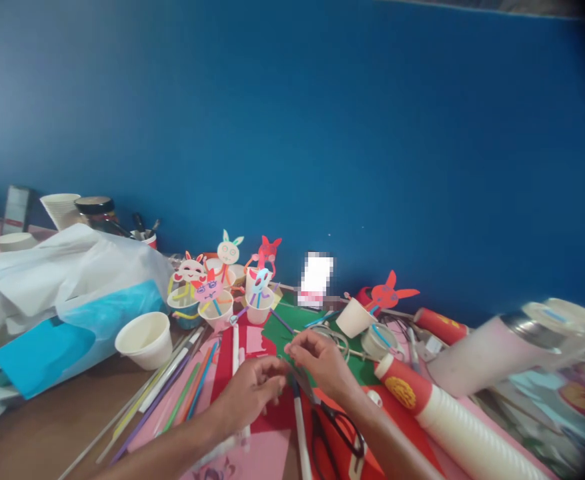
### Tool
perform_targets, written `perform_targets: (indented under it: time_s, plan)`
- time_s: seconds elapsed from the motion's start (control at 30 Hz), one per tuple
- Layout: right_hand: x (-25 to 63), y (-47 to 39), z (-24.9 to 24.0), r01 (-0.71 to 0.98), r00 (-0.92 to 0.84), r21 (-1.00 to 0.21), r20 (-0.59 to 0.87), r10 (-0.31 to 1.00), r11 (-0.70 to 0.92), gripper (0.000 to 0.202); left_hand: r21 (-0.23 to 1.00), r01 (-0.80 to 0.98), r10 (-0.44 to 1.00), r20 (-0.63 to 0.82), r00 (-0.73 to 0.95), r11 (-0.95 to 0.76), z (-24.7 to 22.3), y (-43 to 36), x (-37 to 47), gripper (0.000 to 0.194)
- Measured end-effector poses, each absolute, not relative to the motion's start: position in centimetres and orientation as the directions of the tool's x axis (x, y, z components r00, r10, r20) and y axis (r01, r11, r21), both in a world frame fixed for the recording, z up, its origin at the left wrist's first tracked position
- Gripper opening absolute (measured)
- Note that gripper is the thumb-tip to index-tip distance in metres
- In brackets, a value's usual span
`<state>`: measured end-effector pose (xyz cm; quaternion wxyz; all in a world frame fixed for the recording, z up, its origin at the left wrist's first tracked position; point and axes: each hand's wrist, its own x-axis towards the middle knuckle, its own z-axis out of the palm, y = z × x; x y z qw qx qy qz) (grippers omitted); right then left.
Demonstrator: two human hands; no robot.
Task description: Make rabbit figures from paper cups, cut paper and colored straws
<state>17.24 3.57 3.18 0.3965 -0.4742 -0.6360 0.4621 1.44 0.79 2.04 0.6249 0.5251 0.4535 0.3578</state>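
My left hand point(258, 392) hovers over red and pink paper, its fingers curled, with anything between them too small to make out. Close to its right is my right hand point(319, 359), thumb and forefinger pinched over the green paper point(285, 325); what it holds, if anything, cannot be made out. Black-handled scissors point(339, 427) lie under my right wrist, blades toward my hands. A white marker point(301, 427) lies beside them. Behind my hands, paper cups point(259, 308) hold animal-faced paper figures, among them a white rabbit face point(228, 252).
At the left are an empty white cup point(145, 340), coloured sticks point(187, 393) and a plastic bag point(72, 267) with blue paper. A tipped cup point(355, 318) with a red figure point(389, 293), stacked cups point(462, 420) and a bottle point(477, 357) stand or lie at the right.
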Motion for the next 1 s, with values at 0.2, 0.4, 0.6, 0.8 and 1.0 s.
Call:
perform_targets:
  time_s: [0.2,0.4,0.6,0.8,1.0]
  plan:
    - [16.8,3.2,2.9,0.265,-0.292,-0.955,0.052,0.955,0.133,0.012,0.97,-0.061,0.942,-0.211,0.262,0.234,3.0,1.0,1.4,0.027]
    - [16.5,2.8,3.1,0.29,-0.33,-0.947,0.038,0.943,0.14,0.01,0.963,-0.06,0.945,-0.243,0.218,0.261,3.0,1.1,1.4,0.018]
    - [16.7,3.0,3.0,0.306,-0.326,-0.938,0.057,0.944,0.162,0.013,0.984,0.024,0.969,-0.179,0.172,0.178,3.1,1.7,-1.0,0.018]
    - [16.9,3.4,2.5,0.31,-0.335,-0.937,0.051,0.941,0.16,0.014,0.889,0.451,0.988,-0.005,-0.157,0.076,3.0,2.8,-7.2,0.027]
    - [16.9,3.3,2.4,0.31,-0.349,-0.939,0.033,0.937,0.149,0.015,0.822,0.569,0.987,0.103,-0.124,-0.014,1.6,4.1,-8.0,0.029]
